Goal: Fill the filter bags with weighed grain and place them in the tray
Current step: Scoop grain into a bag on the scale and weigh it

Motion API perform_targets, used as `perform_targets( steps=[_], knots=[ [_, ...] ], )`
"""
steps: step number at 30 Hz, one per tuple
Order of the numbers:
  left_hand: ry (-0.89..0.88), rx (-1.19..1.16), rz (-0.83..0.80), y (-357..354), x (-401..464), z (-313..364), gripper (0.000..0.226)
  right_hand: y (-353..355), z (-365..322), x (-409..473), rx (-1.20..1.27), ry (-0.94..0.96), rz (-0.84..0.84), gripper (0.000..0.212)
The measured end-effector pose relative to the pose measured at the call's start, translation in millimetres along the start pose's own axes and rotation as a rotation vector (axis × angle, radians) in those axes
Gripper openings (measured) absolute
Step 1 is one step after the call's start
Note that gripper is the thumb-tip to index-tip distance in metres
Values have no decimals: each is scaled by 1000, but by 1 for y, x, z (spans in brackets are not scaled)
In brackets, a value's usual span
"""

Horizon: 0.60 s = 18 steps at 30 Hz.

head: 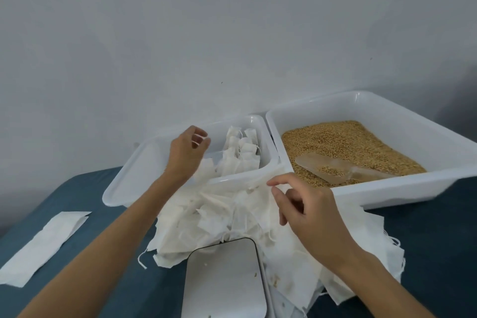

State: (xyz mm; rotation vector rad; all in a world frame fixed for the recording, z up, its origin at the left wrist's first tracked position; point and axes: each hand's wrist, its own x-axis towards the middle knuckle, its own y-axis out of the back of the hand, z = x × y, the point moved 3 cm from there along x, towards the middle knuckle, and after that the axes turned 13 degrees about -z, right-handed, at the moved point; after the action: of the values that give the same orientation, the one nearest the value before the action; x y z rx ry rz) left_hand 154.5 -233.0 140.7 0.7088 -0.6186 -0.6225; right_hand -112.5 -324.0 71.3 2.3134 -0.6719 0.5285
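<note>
Pale grey wall fills the upper half of the frame; below it a dark blue surface (426, 240) carries everything. Largest is the white tub (402, 190) at right of centre, holding tan grain (343, 144) with a clear plastic scoop (335, 168) lying in it, some grain in its bowl. Touching its left side is the smaller white tray (144, 162) at centre frame, where filled filter bags (242, 152) stand bunched in the right end. In front of both, at lower centre, lies a loose heap of empty filter bags (219, 214) with drawstrings trailing, spreading to the lower right. A grey scale platform (224, 279) sits at the bottom centre, its far edge against the heap, a few grains on it. One flat bag (46, 242) lies apart at lower left.

The left hand (187, 155) reaches over the tray, fingers curled and pinching a thin white string, apparently a bag's drawstring. The right hand (307, 212) hovers over the heap near the tub's front corner, fingers loosely bent, the tips touching the top sheet; whether it pinches it I cannot tell.
</note>
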Motion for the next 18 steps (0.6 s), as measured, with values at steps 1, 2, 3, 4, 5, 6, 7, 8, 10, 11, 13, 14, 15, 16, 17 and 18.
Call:
perform_targets(
  steps=[1, 2, 3, 4, 5, 6, 7, 8, 10, 11, 13, 14, 15, 16, 17, 18],
  knots=[
    [-123, 12, 25, 1, -17, 14, 7, 2, -1, 0, 18, 6, 24, 14],
    [-243, 45, -11, -1, -36, 26, 3, 5, -3, 0, 38, 10, 51, 15],
    [-346, 106, -93, -8, -56, 37, 5, 7, -4, 0, 57, 13, 78, 16],
    [-427, 198, -195, -17, -75, 46, 6, 9, -5, 0, 69, 17, 104, 17],
    [-491, 308, -281, -27, -91, 51, 7, 11, -6, 0, 74, 21, 124, 17],
    [-557, 423, -330, -36, -103, 54, 11, 12, -7, -1, 75, 25, 136, 17],
    [-627, 528, -354, -45, -111, 54, 18, 12, -8, -1, 78, 28, 139, 17],
    [-680, 617, -375, -53, -115, 53, 27, 12, -9, -1, 83, 32, 137, 17],
    [-732, 746, -388, -65, -117, 50, 38, 10, -10, -2, 88, 34, 125, 15],
    [-747, 787, -378, -68, -116, 49, 39, 9, -9, -2, 88, 33, 116, 14],
    [-773, 854, -355, -71, -115, 49, 36, 6, -9, -2, 81, 36, 102, 13],
    [-790, 877, -345, -73, -115, 49, 35, 6, -8, -2, 79, 39, 99, 13],
    [-813, 891, -334, -75, -116, 50, 34, 5, -9, -3, 80, 42, 97, 13],
    [-837, 900, -325, -76, -117, 52, 33, 4, -9, -3, 80, 45, 95, 13],
    [-855, 907, -319, -76, -117, 54, 31, 4, -9, -3, 79, 48, 96, 13],
    [-867, 909, -312, -75, -118, 56, 29, 4, -9, -3, 77, 49, 99, 13]
  ],
)
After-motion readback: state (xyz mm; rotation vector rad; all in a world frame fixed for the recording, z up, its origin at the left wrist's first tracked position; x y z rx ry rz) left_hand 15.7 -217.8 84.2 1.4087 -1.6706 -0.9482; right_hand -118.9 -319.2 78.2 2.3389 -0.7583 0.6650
